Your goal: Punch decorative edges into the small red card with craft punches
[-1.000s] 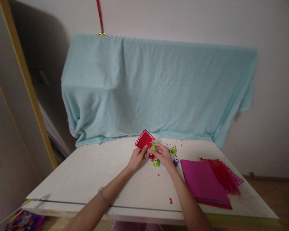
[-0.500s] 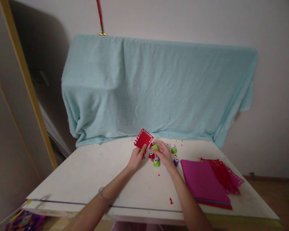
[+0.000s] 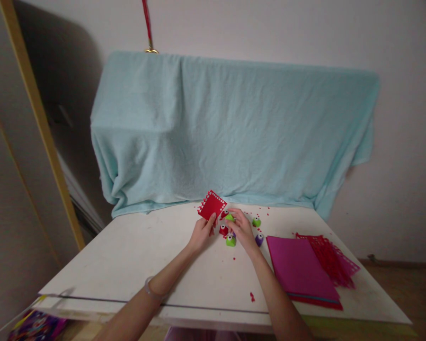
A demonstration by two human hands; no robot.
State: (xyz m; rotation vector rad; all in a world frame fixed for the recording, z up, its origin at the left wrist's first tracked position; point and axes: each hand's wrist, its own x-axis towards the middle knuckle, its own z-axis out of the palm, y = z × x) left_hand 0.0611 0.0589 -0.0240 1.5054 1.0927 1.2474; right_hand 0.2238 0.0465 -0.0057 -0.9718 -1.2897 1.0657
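My left hand (image 3: pixel 201 233) pinches the lower corner of a red paper square (image 3: pixel 213 204), whose edges carry rows of punched holes. Fingers of my right hand (image 3: pixel 242 228) curl round a small green craft punch (image 3: pixel 229 217) topped with a white eye, close to the paper's right side. Between my hands stand red punches (image 3: pixel 223 230) and another green punch (image 3: pixel 230 240); a purple one is partly hidden. Right of my right hand are a purple punch (image 3: pixel 259 239) and a green punch with an eye (image 3: pixel 256 221).
A stack of magenta and red paper (image 3: pixel 301 267) lies at the right, with punched red strips (image 3: pixel 326 258) beside it. Red paper bits (image 3: pixel 252 297) are scattered on the white table (image 3: pixel 128 255). Light blue cloth (image 3: pixel 234 128) hangs behind.
Almost nothing differs; the green punch in my right hand has shifted very slightly, while the paper stays in my left hand.
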